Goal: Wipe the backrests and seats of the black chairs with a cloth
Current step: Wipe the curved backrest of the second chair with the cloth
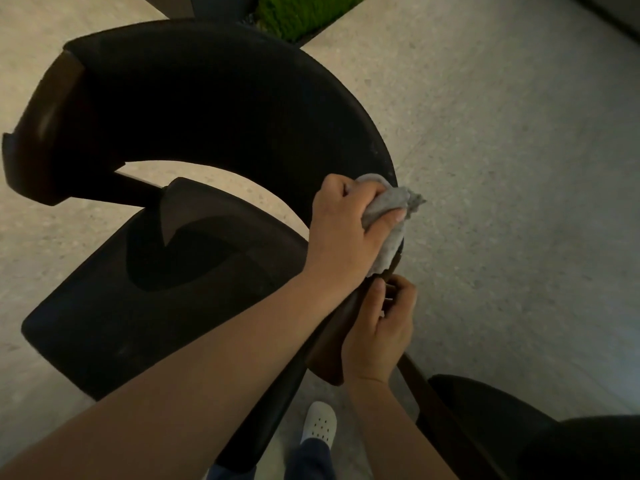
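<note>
A black chair with a curved backrest (214,98) and a black seat (138,299) fills the left and middle of the view from above. My left hand (346,230) grips a bunched grey cloth (391,216) and presses it on the right end of the curved backrest. Just below it, my right hand (381,327) curls around the brown wooden armrest end (332,344) of the same chair.
A second black chair (519,427) stands at the bottom right, close to my right arm. The floor (502,168) is pale speckled stone. A green plant bed (304,12) lies at the top. My white shoe (318,424) shows below the chair.
</note>
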`<state>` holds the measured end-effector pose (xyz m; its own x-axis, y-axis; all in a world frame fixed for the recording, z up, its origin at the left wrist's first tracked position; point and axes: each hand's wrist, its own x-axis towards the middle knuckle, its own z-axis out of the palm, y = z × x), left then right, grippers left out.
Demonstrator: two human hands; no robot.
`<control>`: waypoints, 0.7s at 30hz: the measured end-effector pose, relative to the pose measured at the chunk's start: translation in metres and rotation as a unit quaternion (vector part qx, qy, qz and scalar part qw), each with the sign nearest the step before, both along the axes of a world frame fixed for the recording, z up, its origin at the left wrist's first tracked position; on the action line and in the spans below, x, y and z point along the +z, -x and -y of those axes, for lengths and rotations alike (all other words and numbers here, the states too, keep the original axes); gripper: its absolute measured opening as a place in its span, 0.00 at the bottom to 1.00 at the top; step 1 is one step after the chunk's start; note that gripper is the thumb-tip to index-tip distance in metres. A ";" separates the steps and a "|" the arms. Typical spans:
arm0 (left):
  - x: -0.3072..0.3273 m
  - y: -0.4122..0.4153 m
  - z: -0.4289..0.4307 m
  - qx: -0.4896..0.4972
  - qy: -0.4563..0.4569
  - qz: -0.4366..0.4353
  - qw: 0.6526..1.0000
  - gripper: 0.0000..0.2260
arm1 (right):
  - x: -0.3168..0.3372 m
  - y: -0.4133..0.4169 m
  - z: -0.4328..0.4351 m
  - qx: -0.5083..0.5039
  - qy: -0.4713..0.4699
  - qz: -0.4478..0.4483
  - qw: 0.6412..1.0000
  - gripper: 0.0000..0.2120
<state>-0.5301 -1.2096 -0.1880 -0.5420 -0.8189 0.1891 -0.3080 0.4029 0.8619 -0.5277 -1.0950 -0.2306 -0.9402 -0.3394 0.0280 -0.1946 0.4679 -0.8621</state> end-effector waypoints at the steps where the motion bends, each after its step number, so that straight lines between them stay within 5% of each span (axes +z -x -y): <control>1: -0.001 0.003 -0.001 0.008 0.017 0.015 1.000 0.15 | 0.000 0.000 0.000 0.000 0.001 0.002 1.000 0.18; 7: -0.007 0.008 0.000 0.025 0.035 0.018 0.999 0.18 | 0.000 0.000 0.000 0.003 -0.006 0.000 1.000 0.15; 12: -0.017 0.003 -0.001 0.055 -0.042 -0.004 0.998 0.20 | 0.001 0.000 0.000 0.004 -0.012 -0.016 1.000 0.17; 17: -0.030 -0.019 0.004 0.089 -0.117 0.040 0.988 0.13 | 0.001 -0.001 -0.001 0.009 -0.009 -0.016 1.000 0.18; 21: -0.020 -0.023 0.006 0.070 -0.091 0.011 0.993 0.13 | 0.002 0.000 -0.001 0.014 0.000 -0.021 1.000 0.19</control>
<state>-0.5071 -1.2152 -0.2079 -0.4225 -0.9061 0.0209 -0.3689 0.1930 0.9092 -0.5272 -1.0941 -0.2289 -0.9280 -0.3664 0.0670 -0.2436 0.4609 -0.8534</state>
